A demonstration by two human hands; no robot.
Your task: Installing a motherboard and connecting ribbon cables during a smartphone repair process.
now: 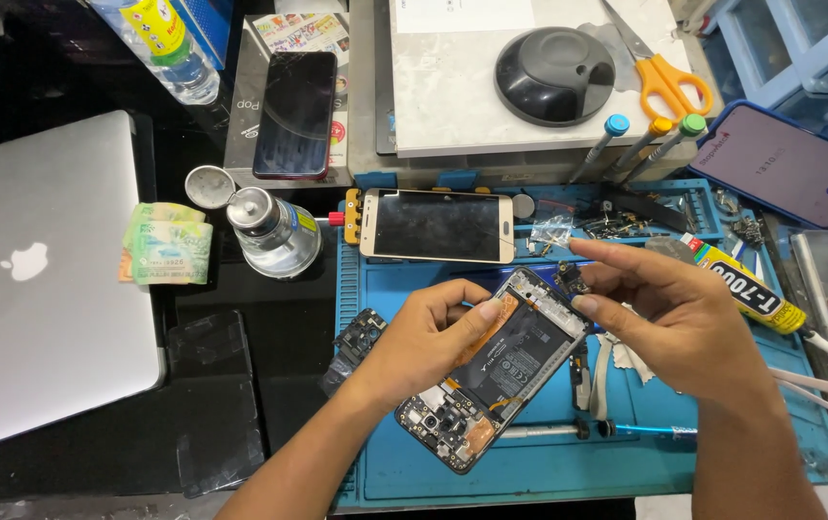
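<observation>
The mat looks matt blue rubber; the laptop brushed metal; the phone glossy glass; the scissors orange plastic-handled.

Closed laptop, orange scissors, folded banknotes.

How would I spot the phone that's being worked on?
Find the blue work mat in the middle of the desk. Above it the left hand holds an opened phone, tilted. Unlike the gold-framed phone lying behind it, its back is off, showing a black battery.
</observation>
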